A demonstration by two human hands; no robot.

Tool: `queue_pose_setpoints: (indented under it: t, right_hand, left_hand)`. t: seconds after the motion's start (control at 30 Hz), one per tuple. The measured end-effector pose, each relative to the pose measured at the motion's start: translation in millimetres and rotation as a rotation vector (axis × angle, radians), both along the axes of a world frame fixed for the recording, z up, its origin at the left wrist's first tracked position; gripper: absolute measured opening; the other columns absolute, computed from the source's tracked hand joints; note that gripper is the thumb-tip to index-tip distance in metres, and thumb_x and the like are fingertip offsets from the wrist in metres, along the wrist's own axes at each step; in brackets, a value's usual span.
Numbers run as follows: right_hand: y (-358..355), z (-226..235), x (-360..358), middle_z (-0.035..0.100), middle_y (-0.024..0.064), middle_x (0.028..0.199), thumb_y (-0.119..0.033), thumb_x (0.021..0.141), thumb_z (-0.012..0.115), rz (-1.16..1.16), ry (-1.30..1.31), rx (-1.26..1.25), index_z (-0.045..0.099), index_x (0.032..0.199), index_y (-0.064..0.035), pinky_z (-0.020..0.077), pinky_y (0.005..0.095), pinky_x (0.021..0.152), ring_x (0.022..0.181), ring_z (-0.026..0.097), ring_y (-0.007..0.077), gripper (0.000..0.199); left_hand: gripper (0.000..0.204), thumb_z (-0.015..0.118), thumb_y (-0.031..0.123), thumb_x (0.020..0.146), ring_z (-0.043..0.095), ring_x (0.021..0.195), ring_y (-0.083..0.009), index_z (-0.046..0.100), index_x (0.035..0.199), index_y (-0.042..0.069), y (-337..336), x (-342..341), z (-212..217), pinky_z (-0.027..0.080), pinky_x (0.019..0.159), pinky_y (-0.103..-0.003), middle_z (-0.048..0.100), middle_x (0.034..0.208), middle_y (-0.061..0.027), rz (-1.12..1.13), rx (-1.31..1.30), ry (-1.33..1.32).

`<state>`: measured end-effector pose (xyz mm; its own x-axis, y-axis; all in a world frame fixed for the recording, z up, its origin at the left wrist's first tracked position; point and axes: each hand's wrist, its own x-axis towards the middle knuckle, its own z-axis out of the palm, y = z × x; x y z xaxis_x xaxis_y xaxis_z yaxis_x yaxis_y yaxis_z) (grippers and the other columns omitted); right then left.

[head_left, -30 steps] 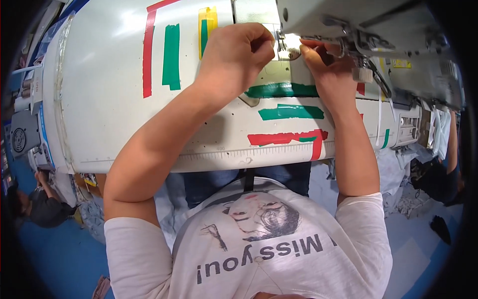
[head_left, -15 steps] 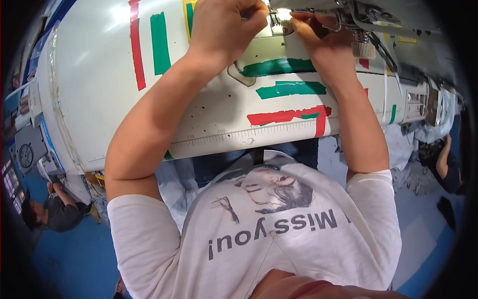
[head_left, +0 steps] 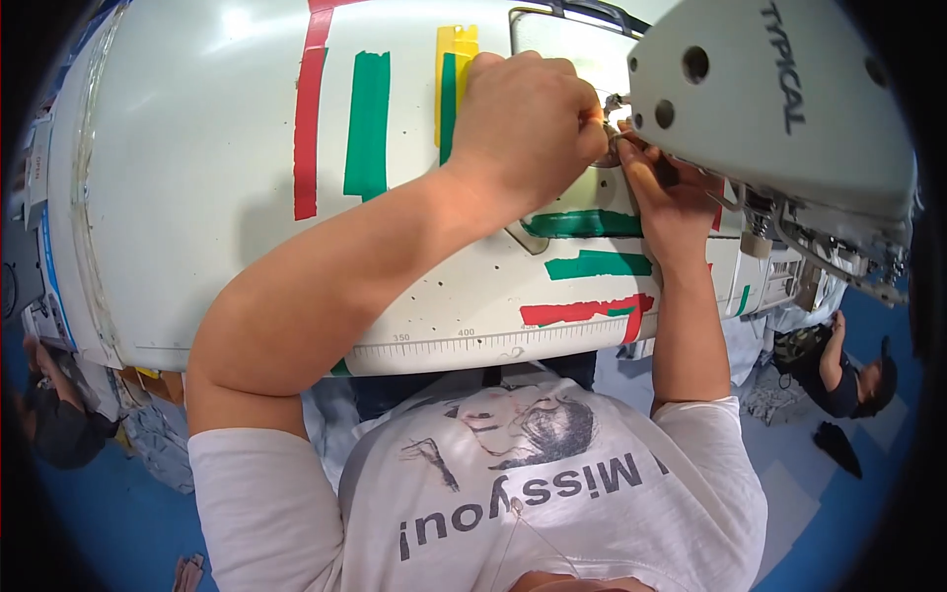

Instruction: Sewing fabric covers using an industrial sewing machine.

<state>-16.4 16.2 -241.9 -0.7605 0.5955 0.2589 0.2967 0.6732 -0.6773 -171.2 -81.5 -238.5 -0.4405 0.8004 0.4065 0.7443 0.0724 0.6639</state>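
Both my hands are at the lit needle area of a white sewing machine [head_left: 735, 84]. My left hand [head_left: 528, 128] comes in from the left with its fingers curled and pinched together, just left of the needle. From the front right, my right hand [head_left: 673, 202] reaches under the machine head, its thumb and fingers pressed together close to the needle. Whatever lies between the fingertips is too small or hidden to make out. A metal plate [head_left: 595, 197] shows on the machine bed below the hands.
Red tape [head_left: 308, 148], green tape [head_left: 368, 123] and yellow tape [head_left: 457, 44] mark the white worktop [head_left: 227, 178]. A printed ruler [head_left: 444, 345] runs along its front edge. Metal levers [head_left: 848, 261] hang below the machine head. Co-workers sit at the left [head_left: 59, 409] and right [head_left: 843, 370].
The view has shifted, so the worktop sits lower and more of the machine head shows at the upper right. Both hands stay by the needle, with fingers still closed.
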Motion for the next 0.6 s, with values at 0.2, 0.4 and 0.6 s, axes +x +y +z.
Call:
queue_pose_setpoints:
  t: [0.2,0.4,0.6]
  right_hand:
    - [-3.6,6.6,-4.1,0.068,0.0124,0.092,0.008,0.078,0.065,-0.073,0.095,-0.287,0.057,0.08,0.0017,0.0491,0.0253,0.082,0.091,0.064,0.016,0.011]
    - [-5.1,6.6,-2.5,0.067,0.0107,0.092,0.007,0.079,0.066,-0.093,0.078,-0.303,0.057,0.082,0.002,0.0485,0.0245,0.08,0.088,0.063,0.0144,0.011]
    - [-5.2,6.6,-3.5,0.066,0.007,0.088,0.006,0.078,0.067,-0.095,0.088,-0.263,0.059,0.083,0.0017,0.0473,0.0223,0.077,0.083,0.061,0.0107,0.011]
  left_hand:
    - [0.006,0.064,0.013,0.07,0.056,0.066,-0.0198,0.066,0.067,0.008,0.7,0.0,-0.7,0.037,0.066,-0.036,0.06,0.065,0.0003,0.014,-0.018,0.008]
    - [0.006,0.064,0.012,0.069,0.056,0.066,-0.0195,0.066,0.065,0.008,0.3,-0.1,-1.3,0.036,0.066,-0.035,0.06,0.065,0.0004,0.006,-0.017,0.001]
    - [0.007,0.063,0.013,0.07,0.056,0.066,-0.0195,0.066,0.066,0.008,1.1,0.1,-1.7,0.036,0.066,-0.035,0.06,0.065,0.0004,0.015,-0.004,0.014]
